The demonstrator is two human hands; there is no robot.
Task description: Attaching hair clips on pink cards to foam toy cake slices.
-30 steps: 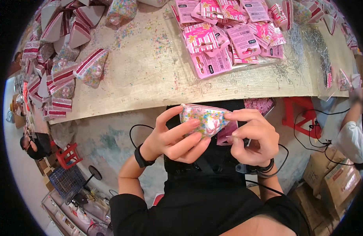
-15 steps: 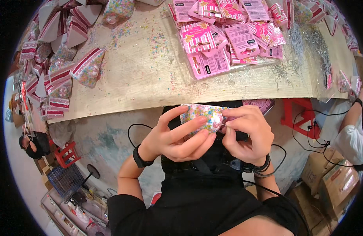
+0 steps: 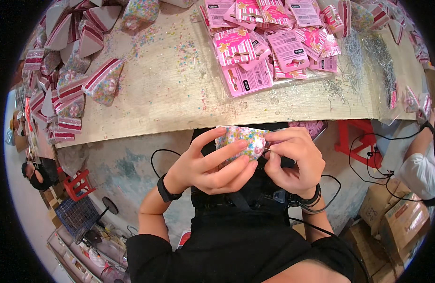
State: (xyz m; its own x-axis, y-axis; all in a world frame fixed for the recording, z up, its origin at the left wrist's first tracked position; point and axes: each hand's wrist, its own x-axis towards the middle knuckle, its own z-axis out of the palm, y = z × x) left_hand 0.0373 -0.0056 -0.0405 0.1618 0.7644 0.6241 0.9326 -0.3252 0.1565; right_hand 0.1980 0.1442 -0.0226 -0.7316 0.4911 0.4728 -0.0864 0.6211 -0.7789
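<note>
In front of my body, just off the table's near edge, I hold an imitation cake slice covered in pastel sprinkles. My left hand is closed round its left side, fingers spread over the sprinkled face. At the slice's right end sits a small pink-and-white swirl piece. There my right hand pinches a thin metal wire or pin between thumb and index finger, its tip at the swirl piece. Whether the tip has entered the slice is too small to tell.
Finished-looking cake slices pile up on the table's left. Pink printed cards fill a clear tray at the centre. Loose thin metal wires lie right of it. Red stools and cables are below; another person's arm is far right.
Both hands keep their hold on the slice and the wire. My right hand has shifted very slightly left, and the whole view has moved a little.
</note>
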